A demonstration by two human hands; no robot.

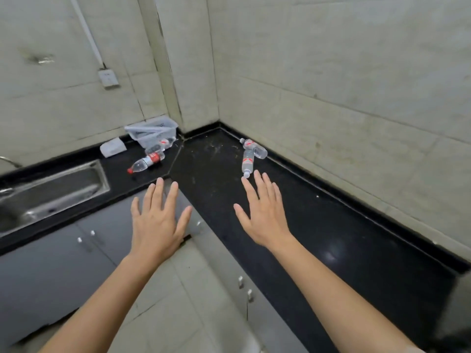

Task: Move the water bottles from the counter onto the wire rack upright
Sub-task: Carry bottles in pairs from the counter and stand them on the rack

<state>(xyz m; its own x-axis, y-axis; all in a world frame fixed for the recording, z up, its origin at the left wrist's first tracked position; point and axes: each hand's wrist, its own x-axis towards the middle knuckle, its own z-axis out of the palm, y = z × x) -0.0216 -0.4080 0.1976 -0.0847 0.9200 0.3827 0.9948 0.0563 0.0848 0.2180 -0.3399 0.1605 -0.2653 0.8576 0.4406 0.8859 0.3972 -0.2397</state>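
Both hands are reaching out spread and empty, the right hand [265, 220] nearer than the left hand [158, 220] to the water bottle [248, 161] lying lengthwise on the counter [331, 225], cap toward its fingertips.

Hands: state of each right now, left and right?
Left hand: open, fingers spread, holding nothing.
Right hand: open, fingers spread, holding nothing; fingertips just short of the nearest bottle lying on the counter.
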